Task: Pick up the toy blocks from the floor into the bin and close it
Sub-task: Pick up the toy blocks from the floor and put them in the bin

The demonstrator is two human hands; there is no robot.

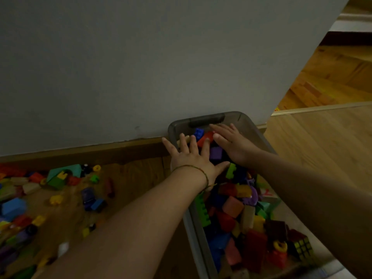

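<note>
A long grey translucent bin (203,119) stands on the wooden floor with its far end against the wall. It is heaped with coloured toy blocks (241,210). My left hand (191,156) lies flat, fingers spread, on the blocks at the bin's far end. My right hand (233,143) lies flat beside it, fingers straight, over red and purple blocks. Neither hand holds anything. Many loose blocks (56,186) are scattered on the floor to the left of the bin. No lid is in view.
A grey wall (141,67) rises right behind the bin, with a wooden skirting board (90,152) along its foot. Bare wooden floor (322,148) lies to the right. A colour-puzzle cube (302,248) sits at the bin's near right corner.
</note>
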